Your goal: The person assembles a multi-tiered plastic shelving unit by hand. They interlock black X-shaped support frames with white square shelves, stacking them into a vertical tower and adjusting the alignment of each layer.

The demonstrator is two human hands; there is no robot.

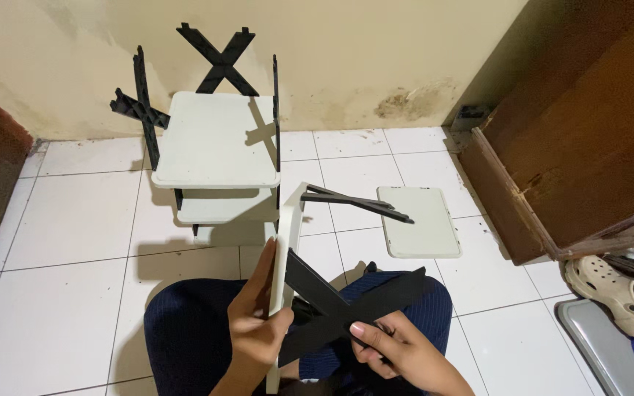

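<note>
Gripping white shelf panel (285,249) edgewise, left hand (252,323) closed on rim; black X-brace (346,302) pinched by right hand (398,350) fingers. Judged light, stiff, snap-prone at brace ends.

The light is dim, warm and fairly even, and seems to come from above and behind the camera. The floor tiles (75,213) read greyish white, with no hard glare; only a faint sheen shows at the centre of the frame. The rack (218,139) throws a soft shadow down onto the tiles in front of it, and its cross brace (223,60) casts a dim shadow on the wall (361,51) at the top. The left edge and upper right corner fall off into darkness. Focus is good at mid-frame; the hands at the bottom are slightly soft. Straight lines bow a little toward the edges, a wide-lens effect.
</note>
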